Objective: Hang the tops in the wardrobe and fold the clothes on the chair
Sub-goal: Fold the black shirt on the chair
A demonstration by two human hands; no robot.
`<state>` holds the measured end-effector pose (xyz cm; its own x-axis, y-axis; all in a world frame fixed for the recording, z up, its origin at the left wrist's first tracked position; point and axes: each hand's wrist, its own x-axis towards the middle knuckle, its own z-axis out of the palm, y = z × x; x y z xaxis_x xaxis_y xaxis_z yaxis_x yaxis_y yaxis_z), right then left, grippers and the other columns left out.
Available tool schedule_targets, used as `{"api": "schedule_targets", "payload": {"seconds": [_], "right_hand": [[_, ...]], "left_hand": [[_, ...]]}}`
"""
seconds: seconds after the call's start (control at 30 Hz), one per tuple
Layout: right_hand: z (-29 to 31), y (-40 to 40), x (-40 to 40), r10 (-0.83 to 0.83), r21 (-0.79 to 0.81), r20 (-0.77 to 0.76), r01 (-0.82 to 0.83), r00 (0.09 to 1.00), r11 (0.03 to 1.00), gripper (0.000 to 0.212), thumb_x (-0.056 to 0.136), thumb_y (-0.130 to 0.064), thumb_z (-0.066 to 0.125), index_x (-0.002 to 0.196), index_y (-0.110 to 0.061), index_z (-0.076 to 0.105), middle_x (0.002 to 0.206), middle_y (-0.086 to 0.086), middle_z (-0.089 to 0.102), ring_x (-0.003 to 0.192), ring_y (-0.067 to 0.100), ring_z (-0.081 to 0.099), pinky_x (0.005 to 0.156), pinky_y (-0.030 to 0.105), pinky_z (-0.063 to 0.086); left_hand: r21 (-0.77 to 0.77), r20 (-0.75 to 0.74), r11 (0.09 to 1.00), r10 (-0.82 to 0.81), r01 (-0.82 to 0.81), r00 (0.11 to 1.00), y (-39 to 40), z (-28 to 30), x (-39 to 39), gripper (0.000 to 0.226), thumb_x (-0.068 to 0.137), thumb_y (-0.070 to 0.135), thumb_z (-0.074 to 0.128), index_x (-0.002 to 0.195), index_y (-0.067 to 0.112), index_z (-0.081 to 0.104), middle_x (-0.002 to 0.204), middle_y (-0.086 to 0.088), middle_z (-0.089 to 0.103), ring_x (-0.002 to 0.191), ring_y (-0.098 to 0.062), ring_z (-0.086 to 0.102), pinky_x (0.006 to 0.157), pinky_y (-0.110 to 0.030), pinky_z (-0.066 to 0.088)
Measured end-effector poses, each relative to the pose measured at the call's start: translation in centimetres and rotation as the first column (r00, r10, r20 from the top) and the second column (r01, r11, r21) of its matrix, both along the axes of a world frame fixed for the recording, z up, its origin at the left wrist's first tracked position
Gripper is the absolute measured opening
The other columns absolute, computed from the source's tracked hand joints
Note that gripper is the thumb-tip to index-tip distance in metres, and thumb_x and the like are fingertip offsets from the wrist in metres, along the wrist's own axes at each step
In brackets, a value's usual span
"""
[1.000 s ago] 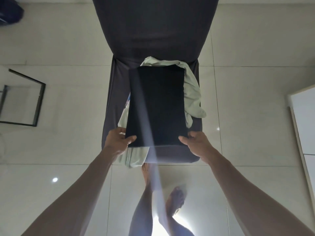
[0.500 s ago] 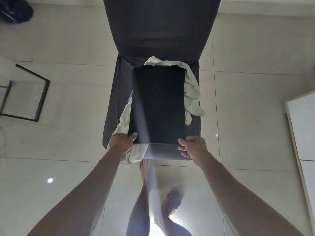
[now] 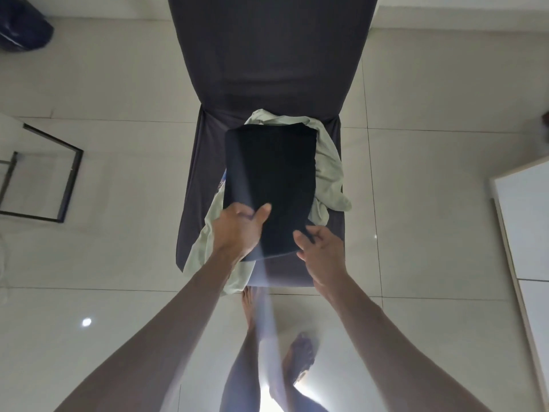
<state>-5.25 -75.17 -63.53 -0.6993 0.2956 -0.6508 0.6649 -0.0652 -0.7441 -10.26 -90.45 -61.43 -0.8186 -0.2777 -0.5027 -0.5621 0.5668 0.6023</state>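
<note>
A folded black garment [image 3: 271, 179] lies as a neat rectangle on the seat of a dark-covered chair [image 3: 269, 55], on top of a crumpled pale green garment [image 3: 328, 171] that spills out on both sides. My left hand [image 3: 237, 230] grips the black garment's near left corner, thumb on top. My right hand [image 3: 322, 251] is at the near right corner with its fingertips on the edge. A bit of blue printed cloth [image 3: 222, 182] peeks out under the left side.
The chair stands on a pale tiled floor. A black metal frame [image 3: 44, 173] lies on the floor to the left, a dark bag [image 3: 23, 28] at the far left top. A white cabinet edge [image 3: 520, 221] is on the right. My bare feet [image 3: 297, 361] are below.
My left hand has moved forward onto the black garment's near left corner and taken hold of it. My right hand has shifted inward onto the near right edge.
</note>
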Motion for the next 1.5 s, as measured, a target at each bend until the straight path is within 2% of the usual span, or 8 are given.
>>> {"api": "schedule_targets", "payload": {"seconds": [0.17,0.4,0.67,0.9,1.0,1.13,1.3,1.5], "right_hand": [[2.6,-3.5,-0.6,0.116,-0.117,-0.179,-0.138,0.977,0.983,0.007,0.094,-0.012,0.068,0.100,-0.015,0.067,0.087,-0.010,0.075,0.076,-0.002,0.068,0.071,0.016,0.051],[3.3,-5.8,-1.2,0.182,-0.241,-0.163,-0.218,0.970,0.946,0.016,0.091,-0.004,0.063,0.086,-0.019,0.066,0.081,-0.001,0.073,0.076,0.010,0.065,0.072,0.032,0.057],[1.8,-1.8,-4.4,-0.067,0.004,0.136,0.067,0.988,0.998,0.036,0.091,-0.046,0.056,0.097,-0.013,0.069,0.090,0.002,0.070,0.090,0.023,0.066,0.085,0.043,0.052],[2.5,-1.0,-5.9,0.263,-0.512,0.382,-0.034,0.886,0.858,0.072,0.095,-0.072,0.035,0.113,-0.011,0.070,0.108,0.009,0.075,0.101,0.026,0.070,0.085,0.042,0.057],[3.7,-2.4,-5.9,0.173,-0.577,0.369,0.080,0.913,0.813,0.058,0.100,-0.055,0.044,0.089,-0.009,0.078,0.083,0.006,0.077,0.071,0.018,0.074,0.062,0.028,0.059],[4.9,-2.7,-7.6,0.159,-0.394,0.387,0.007,0.908,0.919,0.041,0.087,-0.037,0.075,0.107,-0.001,0.070,0.078,0.011,0.076,0.060,0.023,0.072,0.060,0.032,0.059],[8.0,-3.1,-10.4,0.173,-0.244,0.321,-0.095,0.931,0.965,0.035,0.087,-0.017,0.077,0.112,0.005,0.065,0.086,0.019,0.075,0.069,0.030,0.073,0.072,0.053,0.061],[12.1,-2.2,-14.3,0.214,-0.110,0.216,-0.194,0.953,0.975,0.051,0.078,-0.025,0.086,0.115,0.000,0.062,0.097,0.019,0.072,0.072,0.032,0.073,0.057,0.043,0.062]], "left_hand": [[-0.075,0.142,0.940,-0.320,0.333,0.937,4.7,3.7,-5.2,0.070,0.071,0.072,0.067,0.099,0.008,0.064,0.095,-0.005,0.067,0.088,-0.026,0.065,0.079,-0.036,0.055],[-0.516,0.205,0.620,-0.580,0.591,0.788,5.2,4.4,-6.9,0.029,0.092,0.006,0.053,0.121,0.005,0.053,0.119,-0.016,0.060,0.108,-0.038,0.061,0.074,-0.039,0.045],[-0.002,0.074,0.972,-0.233,0.234,0.970,-0.3,6.3,-8.8,0.025,0.097,0.021,0.059,0.111,0.001,0.059,0.112,-0.014,0.064,0.104,-0.032,0.063,0.095,-0.040,0.052],[0.572,0.234,0.794,0.086,-0.209,0.968,-5.9,9.5,-8.4,0.012,0.097,0.008,0.060,0.093,-0.002,0.067,0.081,-0.012,0.076,0.079,-0.027,0.072,0.079,-0.043,0.061],[0.567,0.355,0.749,0.152,-0.342,0.922,-8.3,8.8,-7.5,0.025,0.096,0.014,0.061,0.114,-0.003,0.067,0.108,-0.023,0.072,0.098,-0.036,0.071,0.078,-0.047,0.061],[0.491,0.462,0.749,0.210,-0.445,0.862,-10.9,7.6,-6.8,0.028,0.101,0.014,0.050,0.121,-0.002,0.061,0.112,-0.021,0.071,0.094,-0.034,0.070,0.064,-0.042,0.061],[0.202,0.412,0.924,0.221,-0.325,0.884,-11.2,6.2,-6.3,0.026,0.096,0.016,0.048,0.118,0.004,0.053,0.105,-0.013,0.062,0.089,-0.028,0.062,0.072,-0.039,0.056],[0.115,0.166,0.939,0.304,-0.324,0.938,-8.9,7.6,-8.9,0.034,0.089,0.013,0.047,0.118,-0.004,0.054,0.119,-0.018,0.057,0.107,-0.036,0.057,0.084,-0.039,0.047]]}}
